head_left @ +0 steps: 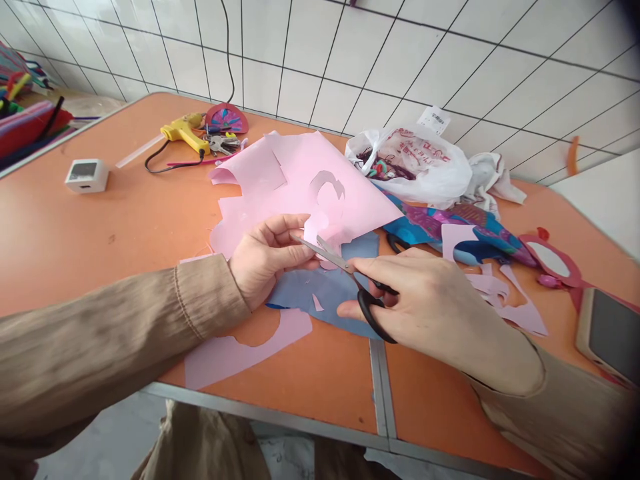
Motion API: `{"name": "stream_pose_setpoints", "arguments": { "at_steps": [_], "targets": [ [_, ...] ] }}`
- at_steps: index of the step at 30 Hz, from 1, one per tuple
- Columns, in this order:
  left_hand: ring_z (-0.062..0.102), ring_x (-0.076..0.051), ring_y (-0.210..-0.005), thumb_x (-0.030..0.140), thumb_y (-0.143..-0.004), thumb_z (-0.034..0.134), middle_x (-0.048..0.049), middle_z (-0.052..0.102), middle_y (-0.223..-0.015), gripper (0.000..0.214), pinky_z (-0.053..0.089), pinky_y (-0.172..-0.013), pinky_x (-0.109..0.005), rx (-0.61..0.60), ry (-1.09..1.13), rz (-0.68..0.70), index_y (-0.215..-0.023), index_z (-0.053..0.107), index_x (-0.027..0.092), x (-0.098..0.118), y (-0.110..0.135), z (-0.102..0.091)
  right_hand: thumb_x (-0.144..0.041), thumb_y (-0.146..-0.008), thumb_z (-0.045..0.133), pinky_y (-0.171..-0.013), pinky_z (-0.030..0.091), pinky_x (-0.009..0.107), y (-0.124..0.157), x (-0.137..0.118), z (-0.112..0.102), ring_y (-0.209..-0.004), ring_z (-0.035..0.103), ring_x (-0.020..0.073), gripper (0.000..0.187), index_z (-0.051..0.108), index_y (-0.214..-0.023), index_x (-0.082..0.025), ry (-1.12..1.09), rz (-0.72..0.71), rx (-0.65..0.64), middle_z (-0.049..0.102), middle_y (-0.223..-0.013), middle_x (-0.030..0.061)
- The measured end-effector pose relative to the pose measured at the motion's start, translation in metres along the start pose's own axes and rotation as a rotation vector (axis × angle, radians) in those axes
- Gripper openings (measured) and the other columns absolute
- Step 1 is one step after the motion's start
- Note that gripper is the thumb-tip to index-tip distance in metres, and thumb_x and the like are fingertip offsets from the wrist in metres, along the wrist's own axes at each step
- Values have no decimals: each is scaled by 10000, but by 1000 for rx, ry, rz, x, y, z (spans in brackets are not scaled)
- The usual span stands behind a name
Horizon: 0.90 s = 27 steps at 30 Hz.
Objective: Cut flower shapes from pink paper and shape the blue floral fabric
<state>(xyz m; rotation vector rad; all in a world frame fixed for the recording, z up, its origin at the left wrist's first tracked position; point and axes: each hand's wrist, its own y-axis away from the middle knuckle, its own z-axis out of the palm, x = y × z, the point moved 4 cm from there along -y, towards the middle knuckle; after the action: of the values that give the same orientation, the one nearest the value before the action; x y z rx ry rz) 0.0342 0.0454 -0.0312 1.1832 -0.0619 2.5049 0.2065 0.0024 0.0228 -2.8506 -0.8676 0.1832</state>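
Observation:
My left hand (265, 257) pinches a large pink paper sheet (295, 180) that has a shape cut out of its middle. My right hand (425, 300) is closed round black-handled scissors (350, 280), their blades apart at the pink sheet's lower edge beside my left fingers. Under both hands a blue sheet (320, 293) lies flat on the orange table (100, 227). A pink offcut (240, 347) rests near the table's front edge.
A yellow glue gun (185, 133), keys (223, 142) and a small white box (87, 175) sit at the back left. A white plastic bag (415, 163), colourful fabric (450, 223), pink scraps (510, 300), a pink hand mirror (550, 260) and a phone (610, 337) lie to the right.

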Motion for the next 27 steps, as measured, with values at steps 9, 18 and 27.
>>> {"name": "stream_pose_setpoints", "arguments": {
  "at_steps": [9,18,27],
  "targets": [
    [716,-140,-627,71,-535,922,-1,743,-695,396,594,-610,-225,-8,-9,-21,-849,696,153,-3,1,1,-486,-884,669,-583,288,315,-1,-3,1,-522,422,144,340,615,-710,-199,1,-20,4,509,-551,-31],
    [705,-126,-612,25,-502,911,25,710,-690,455,607,-604,-226,15,-30,-16,-873,671,136,-2,1,1,-449,-880,699,-592,305,310,-1,-5,-1,-507,410,124,328,587,-704,-196,23,-84,71,490,-553,-51],
    [705,-131,-594,-1,-489,904,37,698,-693,482,613,-591,-237,13,-24,11,-879,660,144,-2,0,0,-443,-867,727,-580,306,314,1,-5,0,-504,417,126,314,615,-737,-179,55,-126,105,500,-562,-53]
  ]
}}
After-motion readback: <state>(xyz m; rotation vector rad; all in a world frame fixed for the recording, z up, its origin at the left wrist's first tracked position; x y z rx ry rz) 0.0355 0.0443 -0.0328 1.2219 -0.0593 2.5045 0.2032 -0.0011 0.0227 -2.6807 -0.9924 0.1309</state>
